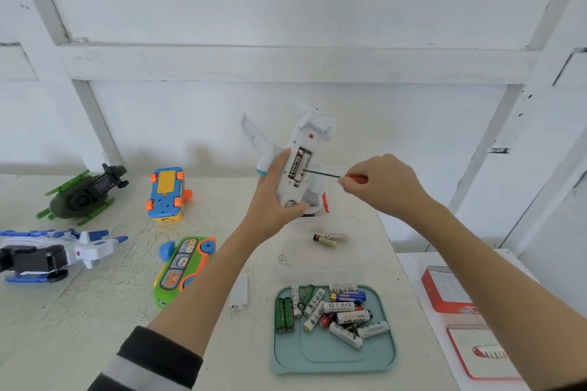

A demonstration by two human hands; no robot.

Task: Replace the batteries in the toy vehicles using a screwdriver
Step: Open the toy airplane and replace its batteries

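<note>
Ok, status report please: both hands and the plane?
Left hand holds plane, bay open, batteries in. Right hand grips screwdriver, tip at batteries. Nothing in the way.

a white, rough-painted table [104, 289] stands against a white wall. the landmark is the teal tray [333, 355] near its front edge, which carries a loose heap of batteries. just behind the tray sits a clear plastic tub [324, 267] with a couple of batteries in it. just left of the tray lies a small white cover [239, 292]. further left lies a green and orange toy bus [184, 267] on its side, and behind that a blue and yellow toy car [166, 194], wheels up. far left of the tray are a white and blue toy helicopter [54, 254] and, behind it, a dark green toy helicopter [84, 195]. right of the tray lie a red box [444, 290] and a red-edged card [482, 352] on a white sheet.
</note>
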